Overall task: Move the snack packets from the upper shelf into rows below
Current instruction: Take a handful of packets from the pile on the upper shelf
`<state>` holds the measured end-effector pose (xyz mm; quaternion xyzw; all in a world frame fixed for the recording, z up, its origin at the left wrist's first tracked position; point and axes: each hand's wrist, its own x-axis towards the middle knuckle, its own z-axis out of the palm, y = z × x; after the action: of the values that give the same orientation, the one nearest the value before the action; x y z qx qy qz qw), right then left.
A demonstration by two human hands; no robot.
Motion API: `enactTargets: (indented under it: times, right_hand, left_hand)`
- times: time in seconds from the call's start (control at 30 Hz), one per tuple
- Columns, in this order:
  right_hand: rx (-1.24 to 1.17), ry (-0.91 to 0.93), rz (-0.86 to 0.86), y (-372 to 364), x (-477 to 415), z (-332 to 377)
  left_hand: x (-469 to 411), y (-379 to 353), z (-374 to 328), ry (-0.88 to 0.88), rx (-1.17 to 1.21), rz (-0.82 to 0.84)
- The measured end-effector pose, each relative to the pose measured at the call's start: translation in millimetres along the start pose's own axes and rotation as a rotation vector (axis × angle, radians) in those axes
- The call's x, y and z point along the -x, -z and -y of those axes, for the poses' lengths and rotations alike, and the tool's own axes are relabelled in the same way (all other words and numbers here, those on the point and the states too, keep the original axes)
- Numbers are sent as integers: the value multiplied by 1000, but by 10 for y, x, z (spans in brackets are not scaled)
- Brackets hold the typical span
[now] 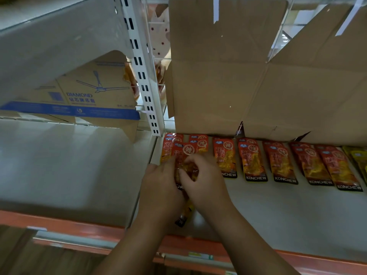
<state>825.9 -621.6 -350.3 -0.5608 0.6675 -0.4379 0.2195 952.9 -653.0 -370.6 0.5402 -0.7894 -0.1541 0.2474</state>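
A row of red-orange snack packets (254, 159) marked KONCHEW lies along the back of the white lower shelf (278, 211), overlapping like tiles from left to right. At the row's left end both hands meet over a small stack of the same packets (185, 153). My left hand (160, 183) grips the stack from the left side. Fingers of my right hand (200, 175) curl over its top and pinch a packet. One packet's dark lower end (181, 220) pokes out beneath my left wrist. Yellow packets (357, 155) begin at the far right.
Brown cardboard box flaps (228, 80) hang over the back of the shelf. A white slotted upright (143, 76) divides this bay from the left bay, where a DIAMOND fan carton (89, 94) stands. An orange price rail (198, 247) edges the shelf front.
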Motion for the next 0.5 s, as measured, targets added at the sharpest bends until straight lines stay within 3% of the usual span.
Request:
enactTargets:
  times: [0.17, 0.33, 0.5]
  right_hand:
    - [-12, 57, 81, -25, -76, 62]
    - [28, 65, 124, 42, -137, -102]
    - [273, 87, 246, 145, -64, -331]
  left_hand:
    - [-132, -44, 100, -45, -75, 2]
    - [-299, -91, 163, 90, -11, -28]
    - [-370, -208, 214, 191, -124, -31]
